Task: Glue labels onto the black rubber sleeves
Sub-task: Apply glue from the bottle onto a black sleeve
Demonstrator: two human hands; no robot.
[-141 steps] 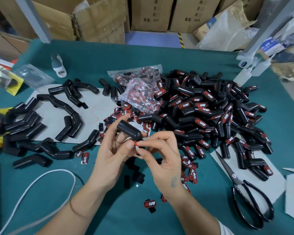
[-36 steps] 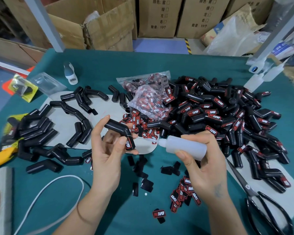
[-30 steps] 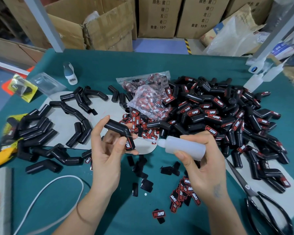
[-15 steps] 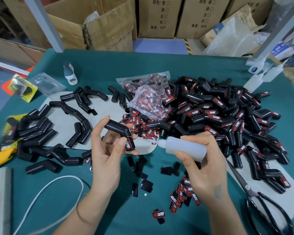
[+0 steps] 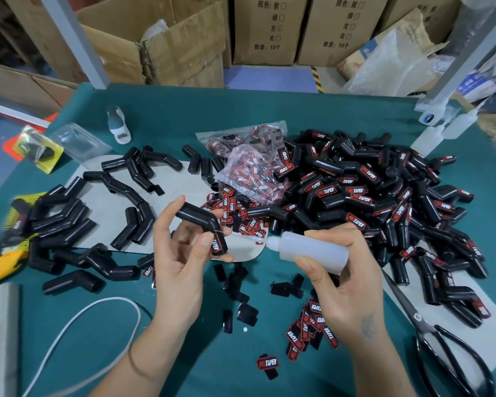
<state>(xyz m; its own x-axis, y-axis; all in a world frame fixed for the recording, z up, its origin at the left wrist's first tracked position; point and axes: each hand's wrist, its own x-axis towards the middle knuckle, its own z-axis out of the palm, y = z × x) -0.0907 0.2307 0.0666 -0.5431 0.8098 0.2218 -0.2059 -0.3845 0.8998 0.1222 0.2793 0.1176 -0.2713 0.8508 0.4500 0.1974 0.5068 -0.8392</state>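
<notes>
My left hand holds the bent sleeve, thumb pressing its label. My right hand grips the glue bottle, tip just beside the sleeve. If I squeeze too hard, glue could run onto my fingers.

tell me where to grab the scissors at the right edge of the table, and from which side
Take the scissors by the black loop handles, coming from the near right edge. They lie flat with the blades pointing away toward the pile of sleeves, tips near it, so the handles are the free end. This is a judgement from their pose.
</notes>
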